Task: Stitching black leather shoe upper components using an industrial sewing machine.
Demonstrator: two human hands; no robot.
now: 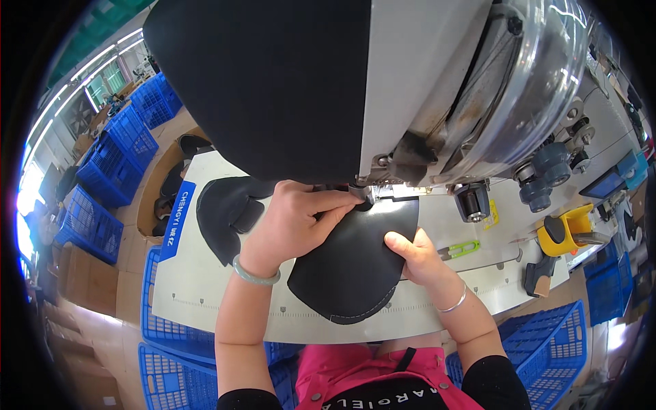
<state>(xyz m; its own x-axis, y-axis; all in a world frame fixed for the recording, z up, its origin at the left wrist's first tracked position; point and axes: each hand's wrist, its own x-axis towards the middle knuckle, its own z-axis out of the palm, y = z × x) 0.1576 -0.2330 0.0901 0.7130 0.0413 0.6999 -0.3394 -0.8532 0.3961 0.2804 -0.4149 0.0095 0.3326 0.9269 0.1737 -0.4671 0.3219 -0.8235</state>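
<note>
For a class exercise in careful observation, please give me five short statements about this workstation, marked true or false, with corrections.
1. The right hand touches the large black piece. True.
2. The left hand is far from the sewing machine. False: its fingertips are close beside it.
3. Pale stitching shows along part of the piece's lower edge. True.
4. The plastic crates are red. False: they are blue.
5. The green-handled tool lies right of the piece. True.

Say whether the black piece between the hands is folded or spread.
Spread: the black piece shows a broad face, no visible fold; its underside is hidden.
</note>
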